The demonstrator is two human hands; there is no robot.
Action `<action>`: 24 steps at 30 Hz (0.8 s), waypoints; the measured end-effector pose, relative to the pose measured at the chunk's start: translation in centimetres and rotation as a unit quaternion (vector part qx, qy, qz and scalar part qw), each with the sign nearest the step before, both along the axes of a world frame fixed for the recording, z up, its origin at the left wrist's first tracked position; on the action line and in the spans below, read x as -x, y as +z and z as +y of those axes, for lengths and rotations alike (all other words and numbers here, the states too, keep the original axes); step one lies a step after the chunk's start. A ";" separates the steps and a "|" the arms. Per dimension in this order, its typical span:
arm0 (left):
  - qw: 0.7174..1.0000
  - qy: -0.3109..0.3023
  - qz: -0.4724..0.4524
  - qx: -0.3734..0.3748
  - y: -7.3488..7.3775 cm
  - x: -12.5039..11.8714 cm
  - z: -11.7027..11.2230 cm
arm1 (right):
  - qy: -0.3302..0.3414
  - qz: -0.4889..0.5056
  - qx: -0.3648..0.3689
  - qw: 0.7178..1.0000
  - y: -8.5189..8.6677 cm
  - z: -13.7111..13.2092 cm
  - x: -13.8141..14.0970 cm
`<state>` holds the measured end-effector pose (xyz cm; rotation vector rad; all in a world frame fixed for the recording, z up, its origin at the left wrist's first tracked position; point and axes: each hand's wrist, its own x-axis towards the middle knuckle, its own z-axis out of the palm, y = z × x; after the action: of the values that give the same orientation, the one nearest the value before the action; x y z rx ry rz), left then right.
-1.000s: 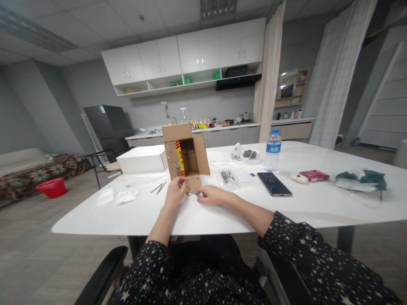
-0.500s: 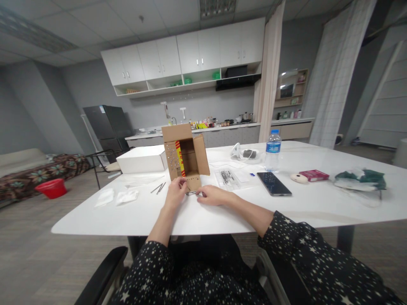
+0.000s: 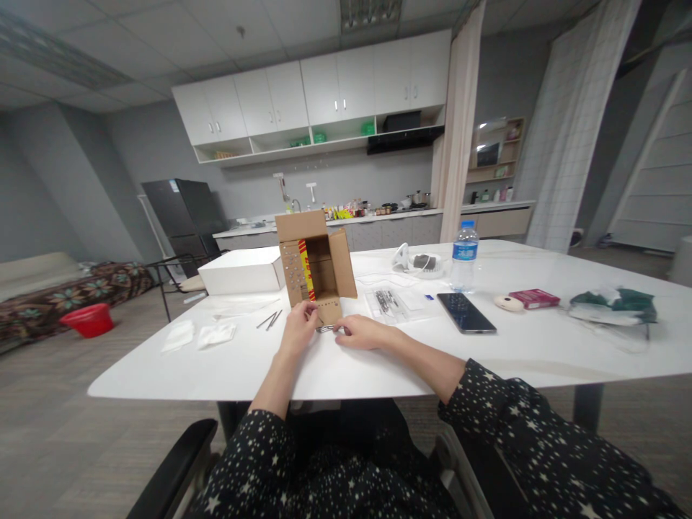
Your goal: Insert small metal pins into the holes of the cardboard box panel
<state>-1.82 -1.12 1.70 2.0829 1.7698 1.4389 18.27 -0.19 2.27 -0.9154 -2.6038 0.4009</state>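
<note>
An open cardboard box (image 3: 316, 267) lies on its side on the white table (image 3: 378, 360), its opening facing me, a red and yellow strip inside. My left hand (image 3: 298, 326) rests at the box's lower flap with its fingers curled at the flap's edge. My right hand (image 3: 361, 333) lies on the table just right of it, fingers pinched near a small dark metal piece (image 3: 325, 329) between both hands. What each pinch holds is too small to make out.
Left of the box lie two thin metal rods (image 3: 269, 319), white cloths (image 3: 201, 334) and a white flat box (image 3: 241, 270). To the right are clear bags of small parts (image 3: 386, 301), a phone (image 3: 466, 313), a water bottle (image 3: 464, 257), a pink case (image 3: 534, 298) and a green cloth (image 3: 613, 304).
</note>
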 end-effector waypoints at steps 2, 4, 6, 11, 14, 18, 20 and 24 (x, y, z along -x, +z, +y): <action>1.000 0.001 0.000 -0.001 0.0 0.0 0.0 | -0.002 -0.001 0.004 1.000 0.0 0.0 0.0; 1.000 0.002 -0.002 0.002 0.0 0.0 0.0 | -0.003 -0.001 0.006 1.000 0.0 0.0 0.0; 1.000 0.002 -0.006 0.005 0.0 -0.1 0.0 | -0.002 0.000 0.007 1.000 0.0 0.0 0.0; 1.000 0.000 -0.007 0.005 0.0 -0.1 0.0 | 0.000 0.004 0.006 1.000 0.0 0.0 0.0; 1.000 0.000 -0.004 0.006 0.0 0.0 0.0 | 0.000 0.002 0.006 1.000 0.1 -0.1 -0.1; 1.000 -0.002 -0.003 0.007 -0.1 0.0 0.1 | -0.002 0.001 0.006 1.000 0.1 -0.1 -0.1; 1.000 -0.002 -0.004 0.009 -0.1 0.0 0.1 | -0.002 0.001 0.006 1.000 0.1 0.0 0.0; 1.000 -0.001 -0.003 0.006 -0.2 0.0 0.1 | -0.003 -0.001 0.008 1.000 0.0 0.0 0.0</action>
<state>-1.85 -1.02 1.53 2.0707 1.7691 1.4292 18.31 -0.18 2.29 -0.9291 -2.6034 0.4208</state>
